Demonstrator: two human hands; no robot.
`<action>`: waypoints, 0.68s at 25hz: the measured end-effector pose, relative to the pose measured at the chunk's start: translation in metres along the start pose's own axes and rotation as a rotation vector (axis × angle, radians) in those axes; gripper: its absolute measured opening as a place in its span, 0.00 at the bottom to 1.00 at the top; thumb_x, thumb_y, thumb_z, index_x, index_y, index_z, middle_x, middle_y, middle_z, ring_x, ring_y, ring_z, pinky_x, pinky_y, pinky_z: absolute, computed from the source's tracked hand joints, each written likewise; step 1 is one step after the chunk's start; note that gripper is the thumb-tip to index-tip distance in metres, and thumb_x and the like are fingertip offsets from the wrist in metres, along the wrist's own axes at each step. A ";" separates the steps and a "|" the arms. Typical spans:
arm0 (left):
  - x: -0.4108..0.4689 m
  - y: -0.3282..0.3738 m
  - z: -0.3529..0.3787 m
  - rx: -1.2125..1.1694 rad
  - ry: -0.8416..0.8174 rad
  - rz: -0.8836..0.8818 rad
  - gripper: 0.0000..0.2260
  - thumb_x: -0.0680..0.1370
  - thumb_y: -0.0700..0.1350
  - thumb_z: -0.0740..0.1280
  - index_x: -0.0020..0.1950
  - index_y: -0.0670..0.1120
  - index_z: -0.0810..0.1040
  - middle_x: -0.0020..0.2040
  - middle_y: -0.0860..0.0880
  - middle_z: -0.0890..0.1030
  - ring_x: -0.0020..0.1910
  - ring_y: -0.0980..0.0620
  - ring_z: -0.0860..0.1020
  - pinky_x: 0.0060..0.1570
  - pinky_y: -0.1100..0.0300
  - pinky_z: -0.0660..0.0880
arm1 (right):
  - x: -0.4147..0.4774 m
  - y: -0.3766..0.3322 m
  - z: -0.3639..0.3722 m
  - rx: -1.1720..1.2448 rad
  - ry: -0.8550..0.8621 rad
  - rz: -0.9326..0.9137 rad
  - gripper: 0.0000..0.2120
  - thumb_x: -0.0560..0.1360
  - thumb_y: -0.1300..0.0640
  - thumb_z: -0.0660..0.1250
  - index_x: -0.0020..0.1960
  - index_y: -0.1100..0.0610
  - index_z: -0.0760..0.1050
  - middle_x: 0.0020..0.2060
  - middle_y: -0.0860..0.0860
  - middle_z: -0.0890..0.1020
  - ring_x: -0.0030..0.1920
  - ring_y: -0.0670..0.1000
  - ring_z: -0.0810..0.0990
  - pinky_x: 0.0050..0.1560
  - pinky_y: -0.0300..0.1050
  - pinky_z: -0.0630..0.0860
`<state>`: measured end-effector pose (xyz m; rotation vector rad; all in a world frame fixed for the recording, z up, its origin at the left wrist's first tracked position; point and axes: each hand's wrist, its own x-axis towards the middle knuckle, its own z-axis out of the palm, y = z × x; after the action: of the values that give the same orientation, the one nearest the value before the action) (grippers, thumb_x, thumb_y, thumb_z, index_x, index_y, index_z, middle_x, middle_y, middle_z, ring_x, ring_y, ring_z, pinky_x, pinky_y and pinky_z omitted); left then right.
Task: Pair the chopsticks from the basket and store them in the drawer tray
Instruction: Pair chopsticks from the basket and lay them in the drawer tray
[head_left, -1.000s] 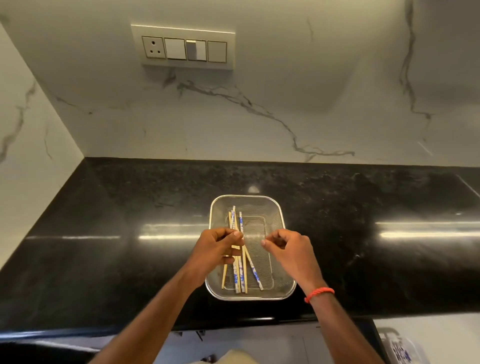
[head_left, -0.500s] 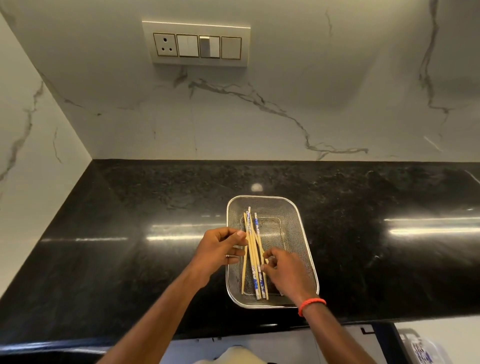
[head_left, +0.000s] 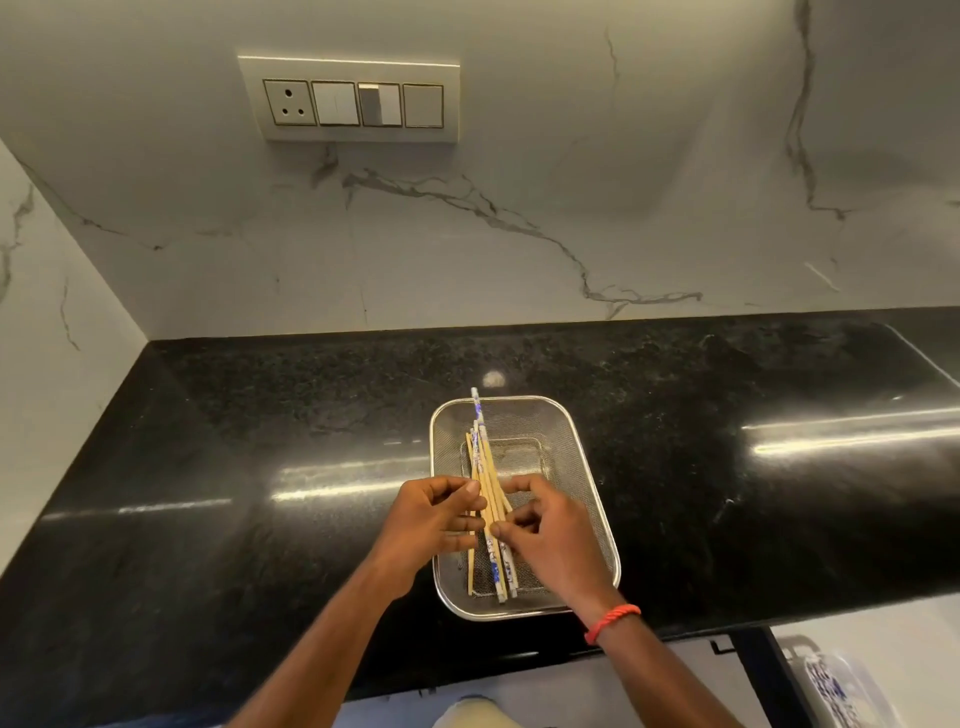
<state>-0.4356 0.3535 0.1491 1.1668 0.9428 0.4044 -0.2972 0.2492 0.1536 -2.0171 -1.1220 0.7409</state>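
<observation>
On the glossy black stone counter (head_left: 260, 467) the rectangular steel mesh basket (head_left: 582, 441) sits near the front edge. I judge the task barely begun: the left hand (head_left: 431, 525) and right hand (head_left: 550, 540) both pinch the slim pale wooden chopsticks with blue-patterned ends (head_left: 485, 467), all bunched inside the basket, no pair separated or stored, and I can see no drawer tray
</observation>
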 end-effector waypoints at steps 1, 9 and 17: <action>0.000 0.000 0.002 -0.013 -0.020 0.008 0.09 0.80 0.43 0.68 0.57 0.42 0.82 0.51 0.43 0.87 0.47 0.43 0.87 0.43 0.53 0.84 | -0.004 -0.006 0.000 0.051 -0.008 -0.018 0.17 0.72 0.56 0.76 0.57 0.50 0.76 0.38 0.47 0.84 0.37 0.41 0.84 0.40 0.34 0.82; -0.002 0.007 -0.008 -0.090 0.110 0.070 0.06 0.80 0.38 0.67 0.56 0.42 0.81 0.47 0.40 0.87 0.39 0.46 0.87 0.35 0.54 0.83 | -0.005 -0.014 0.013 0.107 -0.004 -0.020 0.10 0.73 0.52 0.74 0.52 0.46 0.77 0.39 0.49 0.85 0.38 0.44 0.85 0.40 0.37 0.82; -0.007 0.002 -0.016 -0.087 0.117 0.021 0.07 0.81 0.40 0.65 0.56 0.42 0.81 0.48 0.40 0.86 0.40 0.45 0.86 0.36 0.55 0.83 | 0.012 0.021 0.034 -0.297 -0.066 0.098 0.18 0.76 0.57 0.70 0.65 0.50 0.72 0.50 0.49 0.84 0.48 0.46 0.84 0.51 0.45 0.83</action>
<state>-0.4520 0.3592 0.1520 1.0834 1.0054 0.5302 -0.3072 0.2618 0.1153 -2.3241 -1.2377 0.7292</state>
